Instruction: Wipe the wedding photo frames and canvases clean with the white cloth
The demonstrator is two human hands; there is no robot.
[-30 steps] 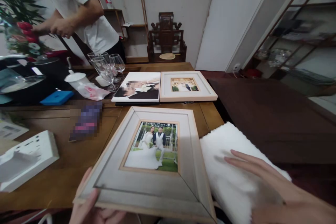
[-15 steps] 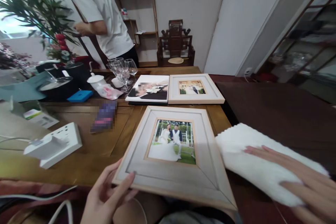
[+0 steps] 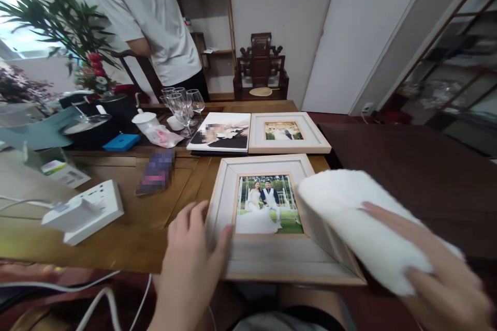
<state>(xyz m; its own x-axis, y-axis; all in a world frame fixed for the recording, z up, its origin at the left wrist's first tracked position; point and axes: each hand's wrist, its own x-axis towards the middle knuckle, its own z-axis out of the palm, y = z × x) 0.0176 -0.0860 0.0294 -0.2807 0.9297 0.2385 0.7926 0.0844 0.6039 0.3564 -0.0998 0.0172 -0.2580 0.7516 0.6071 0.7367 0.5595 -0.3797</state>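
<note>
A picture frame (image 3: 267, 256) with a pale, wide border and light wood edges lies in front of me, its near edge past the table's edge. It holds a photo (image 3: 267, 204) of a couple outdoors. My left hand (image 3: 194, 253) grips the frame's left side, thumb over the border and fingers along the outer edge. A folded white fluffy cloth (image 3: 349, 212) is in my right hand (image 3: 438, 269), fingers curled over it. The cloth covers part of the frame's right border; whether it presses on it I cannot tell.
Behind lie a second framed photo (image 3: 289, 146) and a photo panel (image 3: 221, 134). Wine glasses (image 3: 182, 106), a white lidded pot (image 3: 145, 121), a blue box (image 3: 121, 142) and a power strip (image 3: 95, 212) stand leftward. A person (image 3: 155, 26) in a white shirt stands beyond the table.
My left hand has moved from the frame's near left corner up along its left side. The frame has turned slightly. The cloth has moved left over the right border. The person's arm has risen toward the shelf.
</note>
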